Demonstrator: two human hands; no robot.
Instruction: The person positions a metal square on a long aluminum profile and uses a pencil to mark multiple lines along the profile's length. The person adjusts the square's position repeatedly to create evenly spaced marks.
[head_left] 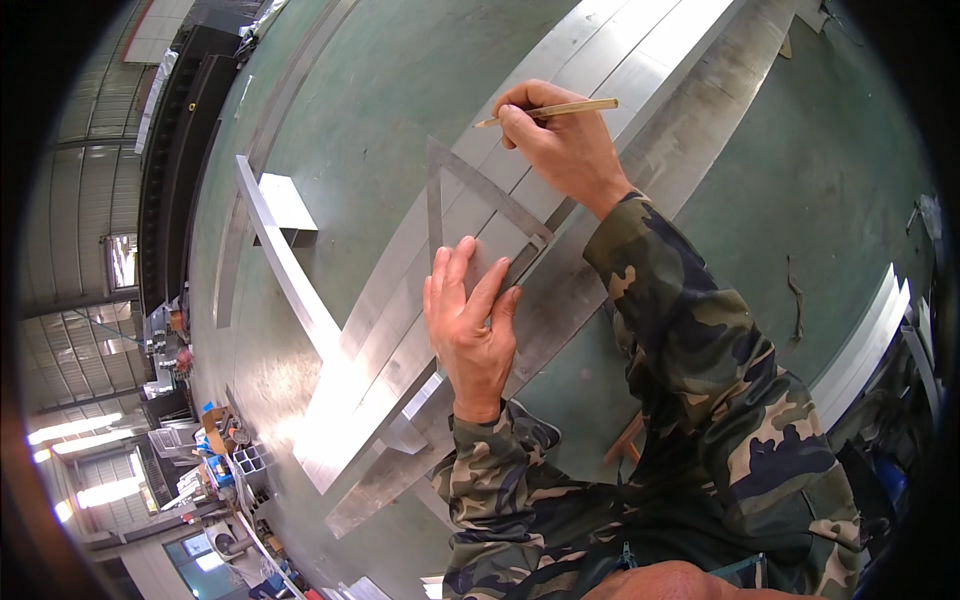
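Several long silver metal bars point(610, 70) lie side by side, running from the upper right to the lower left. A flat metal triangle square point(495, 193) rests across them, its pointed corner reaching past their far left edge. My left hand point(470, 330) lies on the bars at the near side of the square, fingers spread. Whether its fingertips press on the square or only on the bars I cannot tell. My right hand point(565, 150) hovers above the bars beyond the square, pinching a wooden pencil point(585, 106). The pencil's tip points left, near the bars' far edge.
Under the bars runs a wider, duller metal beam point(570, 295). A narrow light beam point(285, 255) meets the bars from the left, beside a bright metal block point(288, 203). Pale lengths of profile point(862, 335) lie at right. Boxes and tools point(225, 440) crowd the lower left.
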